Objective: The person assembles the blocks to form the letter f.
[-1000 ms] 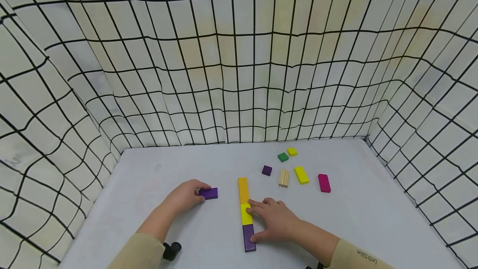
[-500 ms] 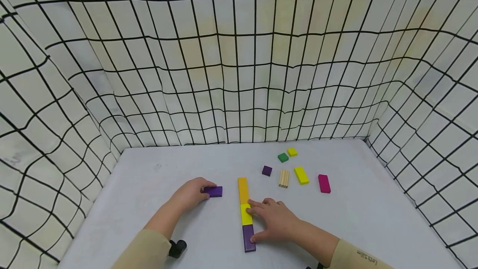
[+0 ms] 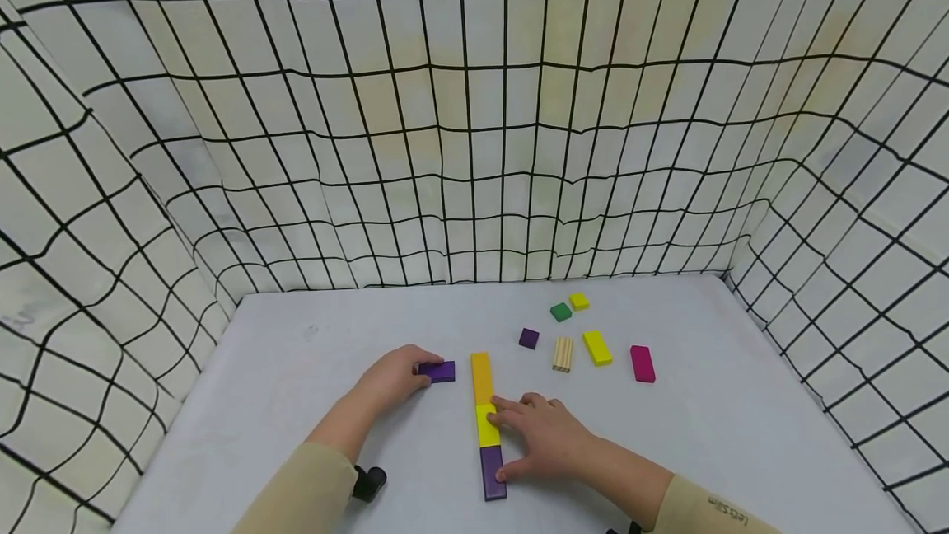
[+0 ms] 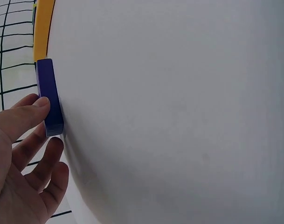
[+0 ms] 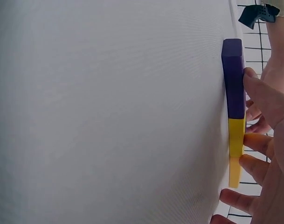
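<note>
Between thumb and fingers my left hand (image 3: 389, 379) pinches a purple block (image 3: 442, 372) by its left end. In the left wrist view the thumb lies along the near face of that purple block (image 4: 49, 86). To its right a row of blocks lies end to end: an orange block (image 3: 481, 379) at the far end, a yellow block (image 3: 487, 428) in the middle and a second purple block (image 3: 493, 480) nearest. My right hand (image 3: 550, 439) rests along the row's right side with spread fingers. Its thumb touches the near purple block, and fingertips touch the yellow one.
Beyond the right hand lie loose blocks: a small dark purple cube (image 3: 529, 339), a green block (image 3: 560, 312), a small yellow block (image 3: 579, 301), a ridged wooden block (image 3: 563, 354), a longer yellow block (image 3: 597, 348) and a magenta block (image 3: 642, 363). Netted white walls (image 3: 474, 147) surround the white table (image 3: 704, 419).
My left hand has moved right and slightly away from me with the purple block, closer to the orange block. The right hand and the row stay in place.
</note>
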Demonstrator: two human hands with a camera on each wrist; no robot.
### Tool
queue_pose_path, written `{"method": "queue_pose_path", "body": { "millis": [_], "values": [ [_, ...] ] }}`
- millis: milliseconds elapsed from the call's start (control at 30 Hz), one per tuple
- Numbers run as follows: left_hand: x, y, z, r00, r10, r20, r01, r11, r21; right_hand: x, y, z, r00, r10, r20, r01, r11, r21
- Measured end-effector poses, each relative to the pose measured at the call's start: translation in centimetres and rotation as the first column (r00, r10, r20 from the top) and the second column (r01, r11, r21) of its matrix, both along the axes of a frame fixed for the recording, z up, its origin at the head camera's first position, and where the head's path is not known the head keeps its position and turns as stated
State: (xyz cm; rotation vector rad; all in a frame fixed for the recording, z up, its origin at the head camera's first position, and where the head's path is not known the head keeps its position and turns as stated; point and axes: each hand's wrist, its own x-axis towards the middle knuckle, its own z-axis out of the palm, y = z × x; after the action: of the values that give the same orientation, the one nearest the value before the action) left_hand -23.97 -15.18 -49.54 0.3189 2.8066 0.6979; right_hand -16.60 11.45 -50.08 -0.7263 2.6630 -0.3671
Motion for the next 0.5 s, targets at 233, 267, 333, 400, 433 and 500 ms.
{"method": "queue_pose_path", "body": {
  "millis": [233, 267, 333, 400, 433, 500],
  "values": [
    [-0.9, 0.7, -0.1, 1.000, -0.011, 0.018, 0.010, 1.000, 0.020, -0.2, 0.1, -0.1, 1.000, 0.002, -0.002, -0.002, 1.000, 0.007],
    [-1.0, 0.8, -0.1, 1.000, -0.010, 0.021, 0.009, 1.000, 0.027, -0.2, 0.1, -0.1, 1.000, 0.002, -0.002, -0.002, 1.000, 0.007],
    [-1.2, 0.9, -0.2, 1.000, -0.007, 0.024, 0.006, 0.999, 0.041, -0.2, 0.1, 0.0, 1.000, 0.001, -0.001, -0.001, 1.000, 0.008],
    [-1.3, 0.9, -0.3, 1.000, 0.000, 0.030, -0.001, 0.999, 0.054, -0.2, 0.1, 0.0, 1.000, 0.001, -0.001, -0.001, 1.000, 0.010],
    [-1.4, 0.9, -0.3, 1.000, -0.002, 0.030, 0.000, 0.998, 0.057, -0.2, 0.1, 0.0, 1.000, 0.002, 0.000, -0.002, 1.000, 0.011],
    [-1.5, 0.9, -0.3, 1.000, -0.005, 0.031, 0.003, 0.998, 0.060, -0.2, 0.1, 0.1, 1.000, 0.005, -0.001, -0.005, 1.000, 0.011]
  ]
}}
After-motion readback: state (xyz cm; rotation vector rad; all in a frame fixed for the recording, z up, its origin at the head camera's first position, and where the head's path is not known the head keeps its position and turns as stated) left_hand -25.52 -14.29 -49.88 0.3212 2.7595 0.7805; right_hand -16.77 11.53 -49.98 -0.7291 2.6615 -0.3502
